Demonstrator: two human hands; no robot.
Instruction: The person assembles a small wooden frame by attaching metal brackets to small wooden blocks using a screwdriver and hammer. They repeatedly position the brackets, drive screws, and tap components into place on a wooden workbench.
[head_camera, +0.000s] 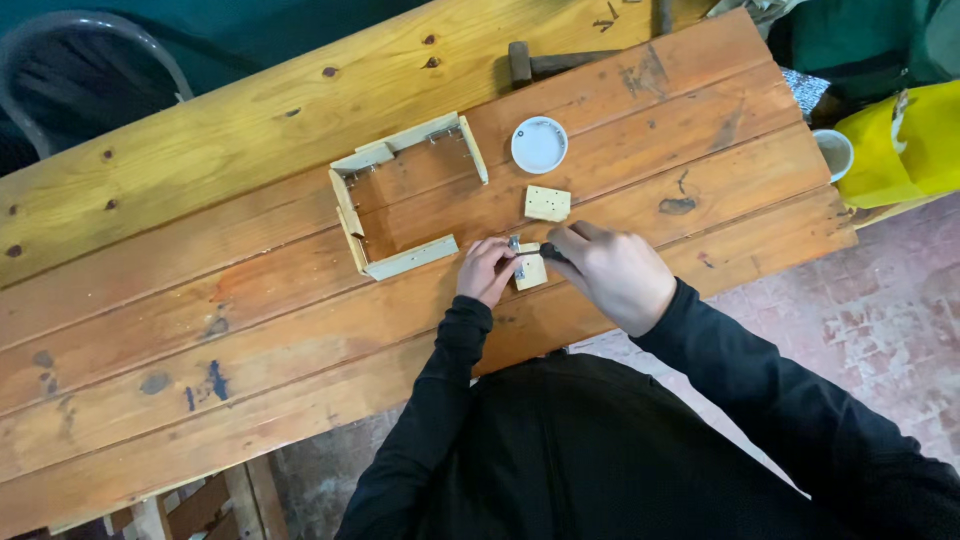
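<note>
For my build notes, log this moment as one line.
left hand: steadies small wood block | right hand: dark tool, on block | nearby: open wooden frame, white lid

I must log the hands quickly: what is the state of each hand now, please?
Left hand: closed on the small wooden block, steadying it on the table.
Right hand: closed around a dark tool handle.

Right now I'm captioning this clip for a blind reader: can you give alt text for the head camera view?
A person in black sleeves steadies a small pale wooden block on a long orange-brown plank table with the left hand, while the right hand presses a dark tool onto it. Beyond lie an open-sided pale wooden frame, a second pale block and a round white lid.
</note>
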